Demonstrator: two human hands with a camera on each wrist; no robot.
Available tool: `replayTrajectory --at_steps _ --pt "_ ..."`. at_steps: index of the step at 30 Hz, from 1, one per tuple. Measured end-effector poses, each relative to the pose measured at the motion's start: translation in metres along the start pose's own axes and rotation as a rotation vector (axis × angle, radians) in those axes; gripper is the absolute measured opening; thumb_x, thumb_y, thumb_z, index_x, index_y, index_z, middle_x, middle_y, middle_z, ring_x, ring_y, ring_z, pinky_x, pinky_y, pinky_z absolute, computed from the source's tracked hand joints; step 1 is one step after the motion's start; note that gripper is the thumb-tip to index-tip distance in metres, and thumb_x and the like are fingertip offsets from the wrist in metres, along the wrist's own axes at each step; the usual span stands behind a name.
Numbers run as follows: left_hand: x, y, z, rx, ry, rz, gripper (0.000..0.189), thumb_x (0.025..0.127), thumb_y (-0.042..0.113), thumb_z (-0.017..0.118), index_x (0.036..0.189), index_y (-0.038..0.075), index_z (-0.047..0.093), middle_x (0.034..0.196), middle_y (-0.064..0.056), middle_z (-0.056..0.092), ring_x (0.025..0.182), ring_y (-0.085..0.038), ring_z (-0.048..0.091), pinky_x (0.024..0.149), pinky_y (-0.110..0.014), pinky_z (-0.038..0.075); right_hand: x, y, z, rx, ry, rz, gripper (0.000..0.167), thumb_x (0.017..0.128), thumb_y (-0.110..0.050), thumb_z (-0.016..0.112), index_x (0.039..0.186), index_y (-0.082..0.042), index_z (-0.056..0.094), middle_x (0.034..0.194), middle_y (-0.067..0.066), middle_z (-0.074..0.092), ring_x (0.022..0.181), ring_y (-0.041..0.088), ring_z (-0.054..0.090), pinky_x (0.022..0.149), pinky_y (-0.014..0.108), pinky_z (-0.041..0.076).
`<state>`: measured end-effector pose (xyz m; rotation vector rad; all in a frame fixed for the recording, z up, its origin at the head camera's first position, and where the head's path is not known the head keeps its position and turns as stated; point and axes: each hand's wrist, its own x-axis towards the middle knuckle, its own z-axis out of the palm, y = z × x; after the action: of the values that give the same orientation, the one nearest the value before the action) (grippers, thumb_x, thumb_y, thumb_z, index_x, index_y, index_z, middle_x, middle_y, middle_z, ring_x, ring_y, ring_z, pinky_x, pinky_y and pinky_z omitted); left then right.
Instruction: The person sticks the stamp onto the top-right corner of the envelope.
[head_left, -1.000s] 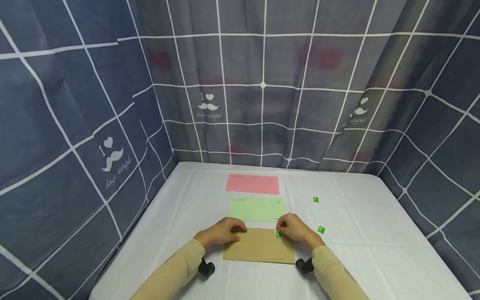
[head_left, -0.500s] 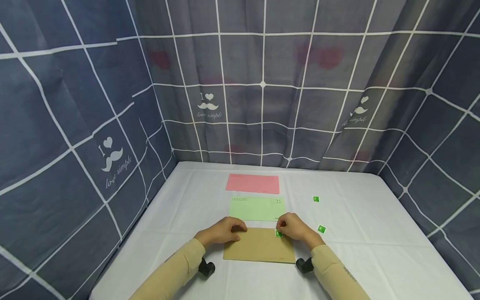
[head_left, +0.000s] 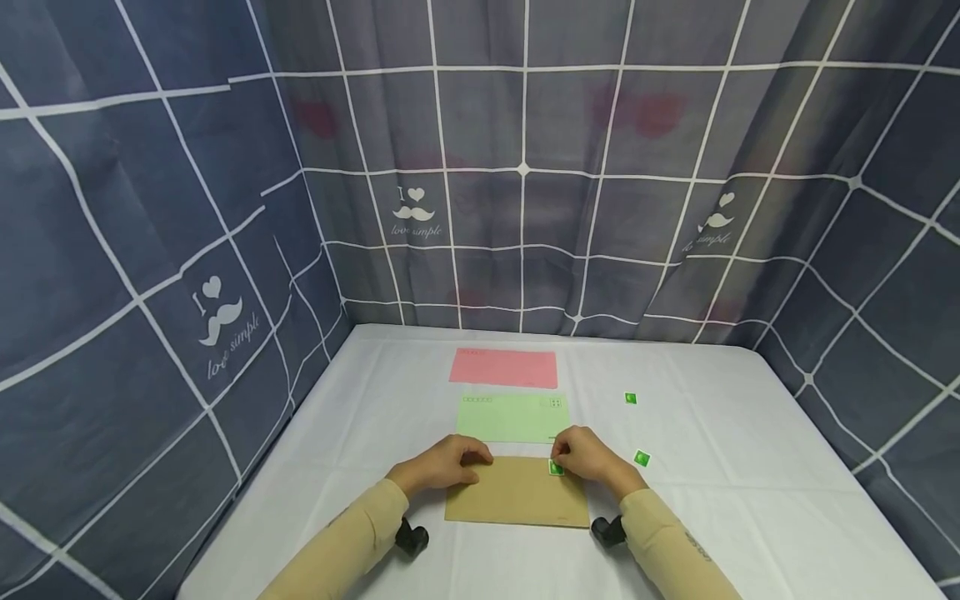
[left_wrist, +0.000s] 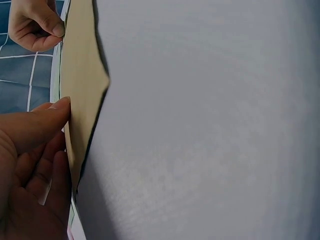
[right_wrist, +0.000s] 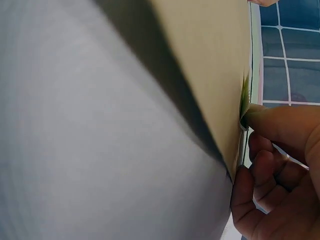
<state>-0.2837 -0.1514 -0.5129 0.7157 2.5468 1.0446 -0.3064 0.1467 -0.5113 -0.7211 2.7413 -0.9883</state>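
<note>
A brown envelope lies on the white table between both hands. At its upper right corner is a small green stamp, partly covered by my right hand. In the right wrist view, that hand's thumb and a curled finger pinch the raised edge of the stamp. My left hand rests at the envelope's upper left, its fingers loosely bent with a gap between thumb and index finger. In the left wrist view, the left thumb touches the envelope.
Behind the brown envelope lies a green envelope, then a pink envelope. Two more green stamps lie to the right, a nearer stamp and a farther stamp. A dark checked curtain surrounds the table.
Both hands stay in the same places, and the envelopes and stamps have not visibly moved. The head view has shifted very slightly.
</note>
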Motion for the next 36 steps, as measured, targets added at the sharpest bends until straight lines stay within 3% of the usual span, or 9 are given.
replayTrajectory --at_steps 10,20,36 --pt "-0.0002 0.0004 -0.0013 0.026 0.017 0.017 0.030 0.087 0.002 0.075 0.113 0.016 0.073 0.122 0.002 0.070 0.124 -0.022 0.060 0.106 -0.038 0.050 0.0042 0.0025 -0.0012 -0.018 0.005 -0.022 0.017 0.083 0.005 0.068 0.073 -0.008 0.069 0.069 -0.003 0.061 0.062 0.010 0.052 0.053 0.020 0.044" --pt "-0.0010 -0.0005 -0.0004 -0.011 0.000 0.004 0.029 0.087 0.002 0.074 0.112 0.015 0.072 0.120 0.002 0.070 0.123 -0.022 0.061 0.105 -0.039 0.051 0.0038 0.0003 0.0000 -0.002 -0.010 0.015 0.016 0.083 0.005 0.067 0.072 -0.008 0.068 0.068 -0.003 0.060 0.061 0.010 0.053 0.052 0.020 0.043" --pt "-0.0015 0.0008 -0.0011 0.022 -0.002 0.033 0.029 0.087 0.001 0.074 0.112 0.014 0.072 0.120 0.002 0.070 0.122 -0.021 0.061 0.104 -0.037 0.051 0.0012 0.0037 0.0009 -0.002 0.023 0.014 0.015 0.083 0.002 0.071 0.073 -0.009 0.069 0.068 -0.004 0.061 0.061 0.010 0.052 0.053 0.019 0.043"
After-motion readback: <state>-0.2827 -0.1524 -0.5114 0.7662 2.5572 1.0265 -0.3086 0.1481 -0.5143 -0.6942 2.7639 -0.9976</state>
